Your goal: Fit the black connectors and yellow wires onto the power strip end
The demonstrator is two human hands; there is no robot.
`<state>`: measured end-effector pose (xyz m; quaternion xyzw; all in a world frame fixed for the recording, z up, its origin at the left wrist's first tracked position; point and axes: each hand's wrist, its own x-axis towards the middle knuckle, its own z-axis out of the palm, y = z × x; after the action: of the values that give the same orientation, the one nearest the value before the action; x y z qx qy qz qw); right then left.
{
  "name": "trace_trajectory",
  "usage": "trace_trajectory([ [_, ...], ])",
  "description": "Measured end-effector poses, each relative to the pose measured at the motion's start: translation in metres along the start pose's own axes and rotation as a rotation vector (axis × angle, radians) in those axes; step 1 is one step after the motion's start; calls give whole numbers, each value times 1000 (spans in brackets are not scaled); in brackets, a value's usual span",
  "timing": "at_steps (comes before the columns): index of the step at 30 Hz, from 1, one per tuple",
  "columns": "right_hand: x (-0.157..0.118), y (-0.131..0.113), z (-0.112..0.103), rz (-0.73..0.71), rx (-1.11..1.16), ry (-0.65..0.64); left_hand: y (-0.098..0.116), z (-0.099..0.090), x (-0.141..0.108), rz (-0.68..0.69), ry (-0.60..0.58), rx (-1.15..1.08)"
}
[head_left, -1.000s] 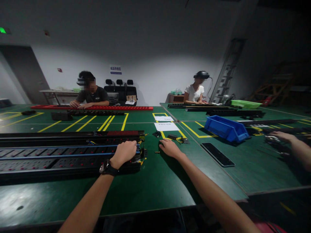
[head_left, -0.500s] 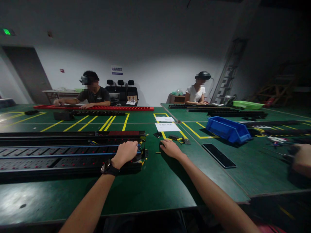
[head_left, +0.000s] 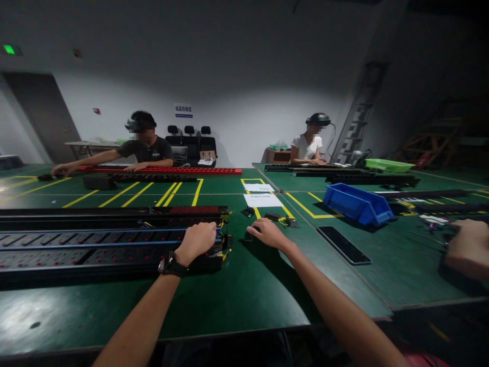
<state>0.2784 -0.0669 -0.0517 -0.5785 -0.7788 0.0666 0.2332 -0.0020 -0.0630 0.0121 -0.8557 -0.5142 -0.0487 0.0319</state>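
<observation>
My left hand (head_left: 198, 239), wearing a watch on its wrist, lies over the right end of a long black power strip (head_left: 126, 253) with red-marked outlets. Its fingers curl over the strip's top and far side, and the fingertips are hidden. Yellow-green wires (head_left: 225, 253) stick out at that end. Just right of it, my right hand (head_left: 266, 233) hovers low over the green table with thumb and fingers drawn together. At its fingertips is a small brass-coloured piece (head_left: 250, 236), mostly hidden. Beyond the hand lie a small black connector (head_left: 249, 211) and a black part with yellow wires (head_left: 286, 221).
To the right are a phone (head_left: 344, 245) and a blue bin (head_left: 357, 205). White paper labels (head_left: 262, 200) lie ahead. Another person's hand (head_left: 469, 250) works at the far right. Two people sit across the table (head_left: 214, 316), one behind a red rail (head_left: 191, 171).
My right hand has shifted slightly left onto the small brass-coloured piece, which lay apart on the table before. My left hand stays put. The person across at left has reached farther left.
</observation>
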Motion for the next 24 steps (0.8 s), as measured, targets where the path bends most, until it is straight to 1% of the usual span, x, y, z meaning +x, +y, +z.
trace_trajectory([
  [2,-1,-1,0,-84,85,-37,0,0,0,-6,-1,-1],
  [4,-1,-1,0,-120,119,-60,-1,0,1,-11,-3,-6],
  [8,-1,-2,4,-116,120,-45,-1,0,0,-5,-1,-9],
  [10,0,-4,5,-86,177,-18,-1,0,0,-6,8,-4],
  [14,1,-18,7,-41,450,24,0,0,-1,-38,62,-12],
  [17,1,-35,9,-41,678,-7,0,-1,-1,-31,129,-82],
  [19,0,-47,11,-47,803,-64,1,0,-2,33,188,-169],
  [21,-1,-57,14,-43,916,-104,3,1,-3,163,223,-284],
  [24,-1,-68,20,-3,1049,-95,6,2,-5,361,213,-450],
])
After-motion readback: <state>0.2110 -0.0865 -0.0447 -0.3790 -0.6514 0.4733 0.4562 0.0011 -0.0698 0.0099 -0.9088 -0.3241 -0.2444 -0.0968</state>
